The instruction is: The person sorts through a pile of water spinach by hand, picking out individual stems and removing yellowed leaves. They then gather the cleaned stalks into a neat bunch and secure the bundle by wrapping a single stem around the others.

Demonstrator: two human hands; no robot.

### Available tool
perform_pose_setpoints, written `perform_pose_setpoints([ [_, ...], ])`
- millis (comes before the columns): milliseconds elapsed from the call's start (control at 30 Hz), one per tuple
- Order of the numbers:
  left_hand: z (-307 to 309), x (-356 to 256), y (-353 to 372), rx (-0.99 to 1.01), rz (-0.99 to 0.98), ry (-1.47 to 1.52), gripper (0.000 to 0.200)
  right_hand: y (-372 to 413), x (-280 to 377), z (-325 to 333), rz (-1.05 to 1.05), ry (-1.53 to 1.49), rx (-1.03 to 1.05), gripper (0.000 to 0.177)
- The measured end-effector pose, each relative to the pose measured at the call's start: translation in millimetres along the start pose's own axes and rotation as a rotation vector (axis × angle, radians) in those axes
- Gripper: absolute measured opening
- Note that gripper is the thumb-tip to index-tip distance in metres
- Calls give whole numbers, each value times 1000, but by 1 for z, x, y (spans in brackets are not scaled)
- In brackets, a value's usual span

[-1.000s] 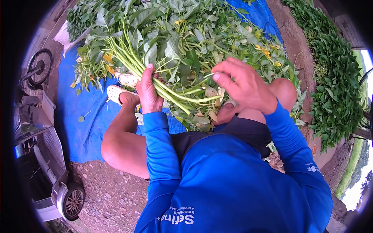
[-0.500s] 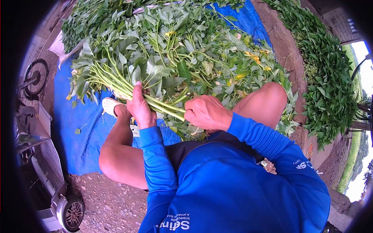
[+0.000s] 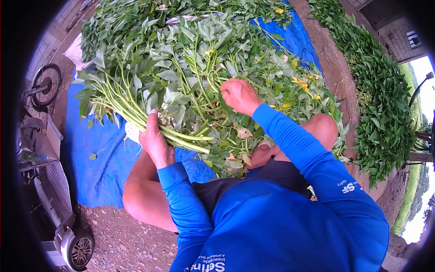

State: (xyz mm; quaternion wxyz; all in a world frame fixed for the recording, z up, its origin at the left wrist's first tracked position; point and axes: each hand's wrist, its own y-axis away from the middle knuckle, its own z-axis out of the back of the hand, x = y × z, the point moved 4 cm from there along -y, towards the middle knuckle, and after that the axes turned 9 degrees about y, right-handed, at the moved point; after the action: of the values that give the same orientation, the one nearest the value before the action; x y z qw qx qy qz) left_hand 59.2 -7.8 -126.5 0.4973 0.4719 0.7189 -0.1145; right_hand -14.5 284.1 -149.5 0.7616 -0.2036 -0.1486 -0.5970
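Observation:
A bunch of water spinach (image 3: 118, 102) is gripped in my left hand (image 3: 156, 141), its leafy tops pointing up and left. The cut stem ends (image 3: 192, 144) stick out to the right of that hand. My right hand (image 3: 241, 96) is over the loose pile of water spinach (image 3: 190, 59), with fingers curled down against the stems. Whatever its fingertips pinch is hidden behind the hand. Yellowed leaves (image 3: 301, 84) lie scattered on the right side of the pile.
A blue tarp (image 3: 95, 167) lies under the greens, and a pale clog (image 3: 132, 132) shows beside my left hand. More greens are heaped at the back (image 3: 131, 22) and along the right (image 3: 385, 113). A wheeled vehicle (image 3: 79, 249) stands at lower left, a wheel (image 3: 45, 86) above it.
My right hand has left the stem ends of the bunch and moved up and away to the pile. My left hand still holds the bunch, slightly lower and further left.

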Motion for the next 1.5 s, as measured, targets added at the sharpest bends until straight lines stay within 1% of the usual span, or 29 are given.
perform_pose_setpoints([
  [33,0,4,-3,0,1,19,18,-9,10,-17,-46,33,40,21],
  [67,-2,1,0,13,11,-35,18,-19,17,-31,-65,152,14,22],
  [100,-1,7,-3,33,-5,-3,20,-23,19,-43,-87,271,-10,23],
  [200,-3,9,2,52,30,-40,20,-46,-7,-69,-258,278,93,26],
  [300,-4,4,4,79,41,-17,20,-51,-15,-30,-375,-66,143,27],
  [367,0,12,-2,94,46,-65,22,-50,-26,4,-458,-481,129,24],
  [400,2,21,-6,104,70,-30,24,-53,-34,26,-460,-556,126,17],
  [433,-2,21,-3,114,90,-31,25,-55,-32,54,-414,-637,110,19],
  [500,-8,20,3,130,126,-37,28,-45,-19,112,-446,-854,109,25],
  [533,-9,22,3,147,138,-58,32,-45,-23,130,-427,-744,177,27],
  [600,-14,29,6,147,182,-29,30,-41,-33,159,-399,-527,319,32],
  [667,-16,38,12,134,235,-40,25,-28,-31,173,-359,-891,287,32],
  [700,-19,44,14,160,219,24,24,-27,-26,181,-321,-1070,272,32],
  [733,-20,53,13,181,250,41,22,-21,-22,185,-366,-1131,273,26],
  [833,-23,75,19,206,348,88,23,-13,-17,189,-306,-1100,127,28],
  [867,-23,86,20,224,344,109,22,-9,-10,191,-289,-1076,53,29],
  [967,-27,120,25,258,384,126,23,-5,21,196,-182,-893,-93,30],
  [1000,-28,127,29,268,397,115,23,-6,32,194,-149,-810,-159,31],
  [1100,-32,155,35,269,433,129,24,-9,50,165,-201,-716,-193,32],
  [1167,-29,168,38,254,487,146,25,-5,51,112,-333,-648,-45,29],
  [1200,-29,175,41,237,524,155,26,7,47,73,-448,-648,97,29],
  [1233,-28,183,42,263,575,196,27,23,40,32,-558,-642,239,29],
  [1300,-23,200,40,308,666,288,30,58,13,-35,-751,-734,287,30],
  [1400,-8,209,42,394,879,316,32,81,0,-59,-848,-1015,334,28],
  [1467,-7,217,42,447,978,297,33,89,-7,-67,-882,-982,308,23],
  [1500,-7,221,43,410,991,304,31,89,-10,-67,-891,-962,296,21],
])
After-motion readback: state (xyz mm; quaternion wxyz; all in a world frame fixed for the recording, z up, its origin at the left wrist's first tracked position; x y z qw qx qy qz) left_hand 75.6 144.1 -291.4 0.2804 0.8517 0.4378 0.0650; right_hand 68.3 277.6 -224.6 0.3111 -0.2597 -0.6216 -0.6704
